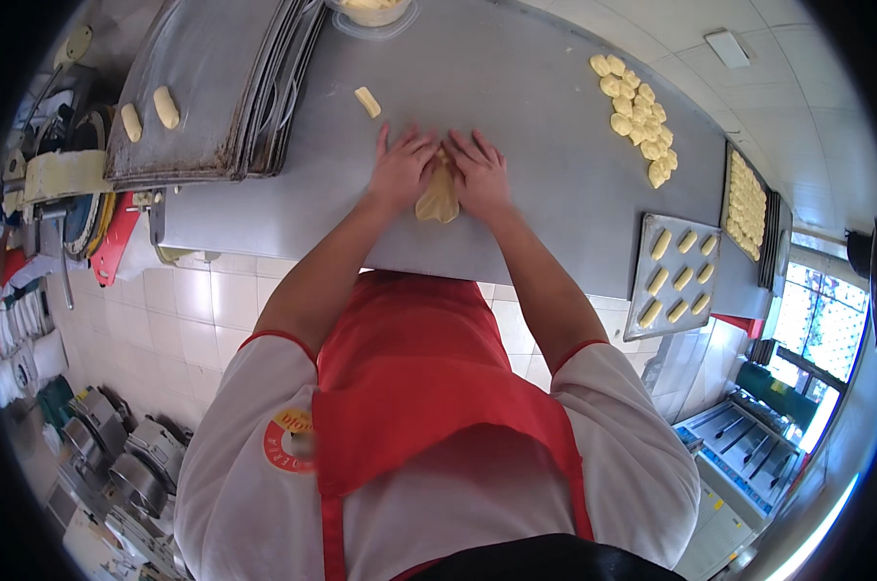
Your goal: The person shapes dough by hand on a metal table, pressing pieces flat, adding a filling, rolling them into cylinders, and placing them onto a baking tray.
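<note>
A thin, flattened piece of yellow dough [438, 200] lies on the grey metal worktable, its wider end toward me. My left hand [400, 170] is at its left side and my right hand [479, 176] at its right, both touching the narrow far end. The fingers of both hands are stretched out and spread, the inner ones resting on the dough. That far end is partly hidden under them. Just beyond my left hand lies a small rolled dough piece [367, 102].
Stacked dark baking trays [201, 82] at left carry two dough rolls [166, 107]. A plastic tub [372, 12] stands at the far edge. Several dough lumps [638, 116] sit at right, near a tray [642, 315] of shaped rolls and another tray [745, 203] filled with dough pieces.
</note>
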`<state>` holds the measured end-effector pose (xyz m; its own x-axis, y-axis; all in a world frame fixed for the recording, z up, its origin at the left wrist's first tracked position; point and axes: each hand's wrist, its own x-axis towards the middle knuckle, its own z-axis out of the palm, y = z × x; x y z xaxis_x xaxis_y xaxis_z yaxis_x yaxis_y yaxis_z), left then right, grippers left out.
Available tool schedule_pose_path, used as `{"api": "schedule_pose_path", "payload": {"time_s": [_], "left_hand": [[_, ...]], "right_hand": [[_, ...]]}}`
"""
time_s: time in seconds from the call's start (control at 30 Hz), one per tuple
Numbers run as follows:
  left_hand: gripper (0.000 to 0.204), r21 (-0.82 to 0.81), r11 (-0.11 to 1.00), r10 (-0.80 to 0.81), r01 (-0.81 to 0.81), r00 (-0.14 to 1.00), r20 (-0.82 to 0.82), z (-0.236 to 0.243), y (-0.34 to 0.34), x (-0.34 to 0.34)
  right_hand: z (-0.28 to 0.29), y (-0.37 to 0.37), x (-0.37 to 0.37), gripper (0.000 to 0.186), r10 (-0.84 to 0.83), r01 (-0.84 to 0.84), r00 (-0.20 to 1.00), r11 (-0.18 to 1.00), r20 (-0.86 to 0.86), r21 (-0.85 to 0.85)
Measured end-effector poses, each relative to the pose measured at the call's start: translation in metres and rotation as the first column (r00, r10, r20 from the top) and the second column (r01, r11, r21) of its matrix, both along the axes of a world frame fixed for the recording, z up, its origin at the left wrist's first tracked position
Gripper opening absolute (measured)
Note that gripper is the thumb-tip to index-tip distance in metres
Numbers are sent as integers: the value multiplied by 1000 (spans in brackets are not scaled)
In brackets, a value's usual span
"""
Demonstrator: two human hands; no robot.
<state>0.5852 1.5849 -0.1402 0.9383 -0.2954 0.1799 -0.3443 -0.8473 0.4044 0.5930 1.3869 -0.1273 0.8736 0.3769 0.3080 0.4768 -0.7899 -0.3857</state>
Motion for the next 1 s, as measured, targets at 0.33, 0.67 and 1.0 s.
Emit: {"api": "schedule_pose_path", "payload": {"time_s": [0.33, 0.67, 1.0], "left_hand": [[39, -3, 998, -59, 59, 998, -1, 19, 15, -21], [51, 99, 962, -224, 256, 941, -255, 39, 22, -26], [52, 123, 961, -214, 247, 949, -232, 39, 16, -24]], "right_hand": [[11, -20, -12, 40, 31, -37, 979, 999, -199, -22], [16, -29, -33, 40, 42, -94, 910, 990, -413, -105], [17, -27, -40, 42, -12, -35, 917, 993, -399, -111]]}}
